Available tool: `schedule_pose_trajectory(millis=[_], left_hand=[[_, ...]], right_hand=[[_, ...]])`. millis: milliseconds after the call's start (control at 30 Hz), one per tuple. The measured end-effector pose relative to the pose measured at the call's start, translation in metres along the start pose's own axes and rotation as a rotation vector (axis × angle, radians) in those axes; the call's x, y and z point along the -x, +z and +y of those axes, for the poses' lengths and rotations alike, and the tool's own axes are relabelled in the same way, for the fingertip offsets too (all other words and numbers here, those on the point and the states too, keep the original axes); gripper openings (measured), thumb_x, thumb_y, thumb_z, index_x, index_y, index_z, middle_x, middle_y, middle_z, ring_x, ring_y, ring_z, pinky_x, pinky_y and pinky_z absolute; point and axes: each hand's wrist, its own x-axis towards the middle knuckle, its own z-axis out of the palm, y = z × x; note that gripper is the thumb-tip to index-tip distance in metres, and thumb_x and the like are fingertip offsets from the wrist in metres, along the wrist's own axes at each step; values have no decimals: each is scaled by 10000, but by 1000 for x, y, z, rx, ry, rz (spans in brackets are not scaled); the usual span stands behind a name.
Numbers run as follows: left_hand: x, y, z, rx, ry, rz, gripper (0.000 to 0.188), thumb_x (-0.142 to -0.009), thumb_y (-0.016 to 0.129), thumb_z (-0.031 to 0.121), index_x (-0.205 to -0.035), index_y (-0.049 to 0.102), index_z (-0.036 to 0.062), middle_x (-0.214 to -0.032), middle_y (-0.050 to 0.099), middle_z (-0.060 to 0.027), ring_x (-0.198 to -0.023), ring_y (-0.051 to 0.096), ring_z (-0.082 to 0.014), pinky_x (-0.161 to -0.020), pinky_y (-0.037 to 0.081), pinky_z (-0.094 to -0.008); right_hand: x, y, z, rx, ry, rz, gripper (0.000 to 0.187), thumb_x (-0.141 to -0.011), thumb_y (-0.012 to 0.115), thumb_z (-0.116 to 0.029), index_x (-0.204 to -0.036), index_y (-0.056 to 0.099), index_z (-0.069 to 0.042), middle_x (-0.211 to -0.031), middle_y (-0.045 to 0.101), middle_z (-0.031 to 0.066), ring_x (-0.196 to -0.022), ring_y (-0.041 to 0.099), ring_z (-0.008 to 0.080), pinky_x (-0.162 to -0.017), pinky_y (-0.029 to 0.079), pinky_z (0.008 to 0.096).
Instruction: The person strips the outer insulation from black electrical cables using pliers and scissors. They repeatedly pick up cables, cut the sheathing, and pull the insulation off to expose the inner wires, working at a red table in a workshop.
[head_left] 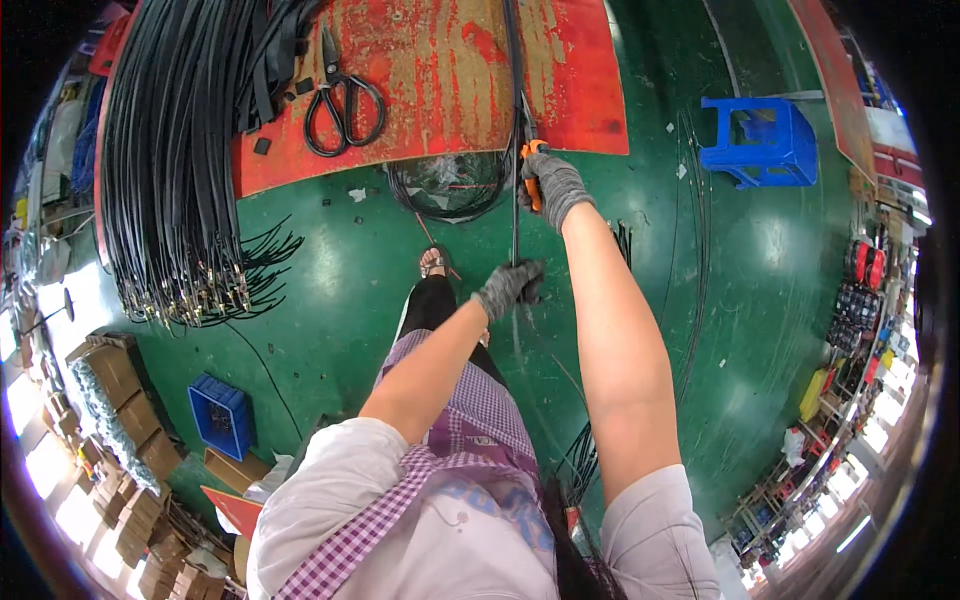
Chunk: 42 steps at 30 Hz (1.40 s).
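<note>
A bundle of thin black cables [516, 235] runs down over the front edge of the red worn table [420, 75]. My left hand [512, 288], in a grey glove, is closed around the hanging lower part of this bundle. Higher up, near the table edge, my gloved right hand [558, 183] grips orange-handled pliers [533, 150]. Their dark jaws point away from me and lie against the cables; whether they bite on one cannot be made out. To the left on the table rest black scissors [343, 112].
A thick heap of black cables [175, 150] with metal ends hangs off the table's left side. A coil of black cable [450, 205] hangs below the front edge. A blue stool [760, 143] stands right; a blue crate [220, 415] sits on the green floor, lower left.
</note>
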Motion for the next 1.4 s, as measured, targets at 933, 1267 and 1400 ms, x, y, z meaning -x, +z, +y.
schedule_pose_trajectory(millis=[933,1267,1400], left_hand=[[-23,-3,-42,-299,65,286,240,-725,600,247,-812,561,27,-598,549,-37,-527,492,-106,-517,402,-254],[-4,-39,-88,-378,80,358,194,-724,607,199,-825,563,39,-632,543,-26,-530,484,-124,-486,395,-270],[-1,-44,-87,-400,94,357,197,-723,606,207,-822,572,40,-632,544,-27,-520,474,-128,-482,389,-274]], right_hand=[[-5,-3,0,-46,-19,-39,118,-637,525,-131,-699,463,-53,-527,461,69,-397,453,194,-351,397,316],[-6,-6,1,-5,-3,-3,119,-614,535,-101,-691,468,-39,-545,465,79,-418,469,189,-364,424,307],[-3,-3,0,4,11,-18,120,-612,539,-106,-682,469,-38,-540,465,81,-417,470,197,-369,425,309]])
